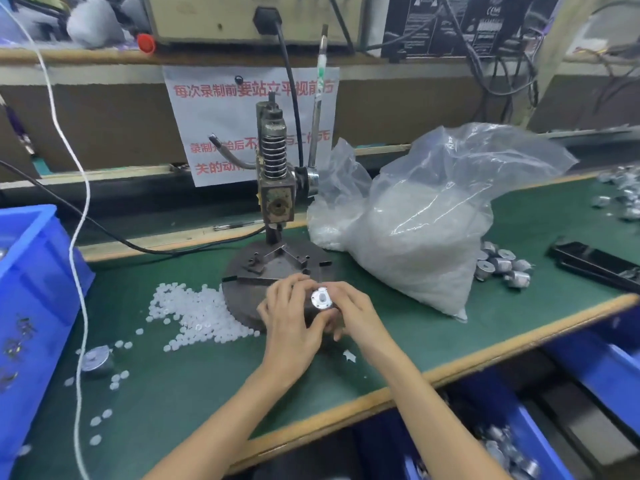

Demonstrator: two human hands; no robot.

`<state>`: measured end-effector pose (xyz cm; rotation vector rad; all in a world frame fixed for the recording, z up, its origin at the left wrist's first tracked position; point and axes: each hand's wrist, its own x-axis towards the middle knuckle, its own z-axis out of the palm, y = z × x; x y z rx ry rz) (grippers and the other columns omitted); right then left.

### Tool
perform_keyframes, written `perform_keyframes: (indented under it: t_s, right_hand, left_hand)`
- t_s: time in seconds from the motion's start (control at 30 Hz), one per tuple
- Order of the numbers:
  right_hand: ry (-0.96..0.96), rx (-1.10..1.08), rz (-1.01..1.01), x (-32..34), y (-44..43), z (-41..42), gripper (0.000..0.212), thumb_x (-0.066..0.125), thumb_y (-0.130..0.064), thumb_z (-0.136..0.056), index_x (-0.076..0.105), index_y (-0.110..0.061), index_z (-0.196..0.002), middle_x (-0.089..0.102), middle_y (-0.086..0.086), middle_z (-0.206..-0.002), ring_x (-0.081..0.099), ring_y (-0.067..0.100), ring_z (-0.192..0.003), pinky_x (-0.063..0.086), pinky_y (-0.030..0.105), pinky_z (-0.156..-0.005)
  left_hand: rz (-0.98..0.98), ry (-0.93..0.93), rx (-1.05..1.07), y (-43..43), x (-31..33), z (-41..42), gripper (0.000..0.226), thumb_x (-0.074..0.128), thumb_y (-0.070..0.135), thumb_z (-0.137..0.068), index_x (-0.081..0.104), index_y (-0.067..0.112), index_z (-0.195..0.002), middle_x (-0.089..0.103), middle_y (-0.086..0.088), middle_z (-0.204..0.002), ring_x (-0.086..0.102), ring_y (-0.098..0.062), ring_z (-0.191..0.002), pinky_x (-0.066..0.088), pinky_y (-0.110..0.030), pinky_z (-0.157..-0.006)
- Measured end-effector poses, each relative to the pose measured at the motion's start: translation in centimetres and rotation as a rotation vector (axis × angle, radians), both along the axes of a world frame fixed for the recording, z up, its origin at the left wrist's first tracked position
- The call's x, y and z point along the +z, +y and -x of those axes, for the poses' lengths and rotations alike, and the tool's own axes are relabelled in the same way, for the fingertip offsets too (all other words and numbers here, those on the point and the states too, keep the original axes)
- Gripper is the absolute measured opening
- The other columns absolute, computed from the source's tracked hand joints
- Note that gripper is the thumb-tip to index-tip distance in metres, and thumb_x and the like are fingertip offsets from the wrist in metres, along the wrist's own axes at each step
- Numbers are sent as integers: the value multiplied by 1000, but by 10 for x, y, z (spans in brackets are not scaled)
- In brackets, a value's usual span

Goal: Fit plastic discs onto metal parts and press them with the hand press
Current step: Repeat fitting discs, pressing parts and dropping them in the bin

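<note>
The person's two bare forearms reach in over the near edge of the green table (pixel 194 382), and everything they need is spread within arm's length. Biggest is the clear plastic bag (pixel 415 237) of white discs slumped on the right, the bulk stock by the look of it. A blue crate (pixel 31 271) sits at the left edge. The hand press (pixel 275 174) stands dead centre with its lever (pixel 317 109) upright, so the ram is raised over the round base (pixel 256 271). Behind it hangs a paper notice (pixel 221 126) in red Chinese: the top line reads 每次录制前要站立平视前方, and the lower lines are partly hidden by the press. A loose pile of plastic discs (pixel 197 313) lies against the base on the left, handy for picking, and a heap of metal parts (pixel 502 266) waits beside the bag. Just in front of the base, the left hand (pixel 287 317) and right hand (pixel 353 313) both curl their fingers round one metal part (pixel 321 299), its face tilted up toward the person; I'd judge a disc is being seated there before pressing, though I can't tell how fully.
</note>
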<state>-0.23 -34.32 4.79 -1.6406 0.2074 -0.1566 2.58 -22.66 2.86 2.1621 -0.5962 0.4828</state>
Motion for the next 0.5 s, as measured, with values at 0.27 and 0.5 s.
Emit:
perform_keyframes:
  t_s: [0.27,0.5]
  right_hand:
    - [116,-236,-6,-13,-84,107,32,41,-16,-100,54,-17,-71,52,-9,-55,47,10,-43,38,22,-41]
    - [341,-419,-33,-70,-157,198,25,44,-17,-98,60,-13,-79,59,0,-63,54,14,-47,41,24,-44]
  left_hand:
    - [96,196,-522,-94,-8,80,31,70,4,-72,52,6,-97,44,2,-96,40,0,-79,36,-18,-70]
    - [-89,330,-806,-151,-54,139,19,61,22,-89,56,15,-106,56,8,-98,52,-5,-86,41,-19,-77]
